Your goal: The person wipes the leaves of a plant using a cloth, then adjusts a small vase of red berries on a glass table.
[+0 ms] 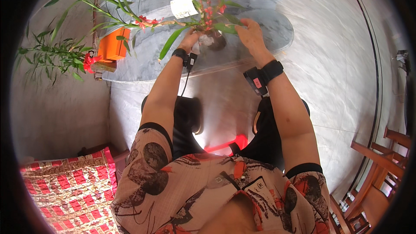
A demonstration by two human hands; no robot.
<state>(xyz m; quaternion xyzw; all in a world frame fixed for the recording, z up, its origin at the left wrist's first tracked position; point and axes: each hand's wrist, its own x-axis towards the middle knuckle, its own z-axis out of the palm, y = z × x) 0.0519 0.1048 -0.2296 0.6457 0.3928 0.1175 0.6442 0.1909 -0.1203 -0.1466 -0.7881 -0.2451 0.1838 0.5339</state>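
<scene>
A leafy potted plant [203, 14] with red berry stems [208, 6] stands in front of me on a grey marble-patterned tabletop [269, 32]. My left hand [189, 40] is at the plant's base, its fingers closed on crumpled white material [195, 48] that looks like tissue. Beside it is a dark rounded base [218, 41], partly covered by leaves and white material. My right hand [252, 35] has its thumb and fingertips at the tip of a broad green leaf [226, 28]. Above my left hand, a white paper card [184, 7] bearing writing sits among the stems.
At the left edge of the tabletop are an orange box [113, 45] and a second leafy plant [55, 52] with a red bow [91, 62]. A patterned red cloth [71, 191] lies at lower left. Wooden furniture [373, 175] stands at lower right.
</scene>
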